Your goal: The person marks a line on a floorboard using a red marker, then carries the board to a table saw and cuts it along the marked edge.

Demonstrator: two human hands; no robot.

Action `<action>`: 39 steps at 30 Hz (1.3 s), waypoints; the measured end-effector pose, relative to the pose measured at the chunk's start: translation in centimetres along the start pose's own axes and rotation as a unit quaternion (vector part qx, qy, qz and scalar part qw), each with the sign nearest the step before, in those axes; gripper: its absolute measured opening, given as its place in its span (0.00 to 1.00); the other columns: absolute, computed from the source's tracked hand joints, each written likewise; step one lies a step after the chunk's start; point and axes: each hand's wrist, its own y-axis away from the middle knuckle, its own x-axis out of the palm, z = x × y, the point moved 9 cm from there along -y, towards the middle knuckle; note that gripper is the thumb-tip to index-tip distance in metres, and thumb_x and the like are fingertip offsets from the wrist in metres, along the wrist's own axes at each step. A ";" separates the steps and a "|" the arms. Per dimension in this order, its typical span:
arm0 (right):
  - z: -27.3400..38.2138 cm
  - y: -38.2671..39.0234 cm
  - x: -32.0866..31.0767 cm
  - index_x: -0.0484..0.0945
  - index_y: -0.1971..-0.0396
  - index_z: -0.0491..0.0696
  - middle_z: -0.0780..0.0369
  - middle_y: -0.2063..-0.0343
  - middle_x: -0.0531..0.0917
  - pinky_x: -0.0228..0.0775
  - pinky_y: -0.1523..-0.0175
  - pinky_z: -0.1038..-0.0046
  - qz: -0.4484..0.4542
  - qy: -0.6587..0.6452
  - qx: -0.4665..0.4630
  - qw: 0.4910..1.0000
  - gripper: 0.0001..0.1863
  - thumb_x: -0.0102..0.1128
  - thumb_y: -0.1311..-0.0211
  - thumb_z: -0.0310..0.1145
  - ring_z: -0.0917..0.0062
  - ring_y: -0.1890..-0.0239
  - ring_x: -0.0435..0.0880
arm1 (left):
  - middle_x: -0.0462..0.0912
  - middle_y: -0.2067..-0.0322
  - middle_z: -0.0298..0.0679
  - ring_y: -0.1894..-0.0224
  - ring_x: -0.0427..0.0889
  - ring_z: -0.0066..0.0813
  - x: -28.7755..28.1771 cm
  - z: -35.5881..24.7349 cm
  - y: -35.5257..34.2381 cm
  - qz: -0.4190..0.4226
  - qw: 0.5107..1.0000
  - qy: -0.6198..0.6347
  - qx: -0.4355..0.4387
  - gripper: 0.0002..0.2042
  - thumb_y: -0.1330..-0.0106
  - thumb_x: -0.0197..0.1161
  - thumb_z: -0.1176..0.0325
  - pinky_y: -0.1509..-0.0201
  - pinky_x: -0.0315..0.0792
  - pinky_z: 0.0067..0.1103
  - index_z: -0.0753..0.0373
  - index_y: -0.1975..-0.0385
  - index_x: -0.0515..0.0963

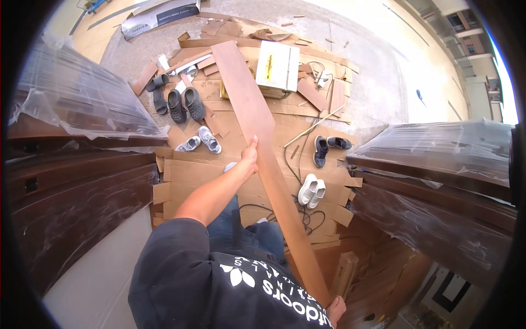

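A long brown wooden board [282, 186] stretches diagonally before me, from far centre down to my right side. Its far part is wider and steps in to a narrower strip about midway. My left hand [250, 155] grips its left edge close to that step, thumb on top. Down at the near end, my right hand [336, 310] is closed at the narrow strip; part of it is cut off by my shirt and the board. Beyond the far end, a white-topped box [278, 64] with yellowish sides stands on the cardboard [192, 178], partly behind the board.
Grey clogs [194, 104], grey sneakers [209, 140], dark shoes [320, 151] and white slip-ons [312, 191] lie around. Board offcuts [312, 94] and a cable [290, 167] are scattered. Film-wrapped dark frames [82, 90] flank the doorway, and a wrapped bundle [344, 271] stands near my right hand.
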 end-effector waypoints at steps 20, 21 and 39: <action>55.7 -33.3 21.6 0.79 0.54 0.45 0.41 0.66 0.86 0.75 0.53 0.45 0.274 -0.179 -0.047 0.944 0.24 0.46 0.21 0.52 0.40 0.60 0.84 | 0.86 0.50 0.47 0.48 0.84 0.35 -0.3 0.8 -10.8 0.015 0.920 -0.381 0.092 0.28 0.26 0.65 0.50 0.43 0.77 0.29 0.71 0.40 0.74; 57.8 -34.5 22.0 0.78 0.53 0.43 0.42 0.65 0.86 0.76 0.52 0.45 0.259 -0.213 -0.078 0.939 0.23 0.47 0.22 0.50 0.41 0.60 0.85 | 0.85 0.50 0.49 0.47 0.85 0.37 -0.9 0.3 -9.4 -0.019 0.892 -0.429 0.139 0.30 0.29 0.68 0.49 0.42 0.77 0.31 0.71 0.42 0.74; 55.3 -32.2 24.2 0.88 0.65 0.49 0.59 0.63 0.86 0.76 0.52 0.61 0.290 -0.227 -0.315 0.875 0.08 0.69 0.36 0.37 0.60 0.59 0.82 | 0.84 0.47 0.57 0.42 0.83 0.53 6.6 -15.6 -32.8 -0.134 0.746 -0.606 0.239 0.34 0.32 0.68 0.44 0.39 0.75 0.39 0.64 0.36 0.71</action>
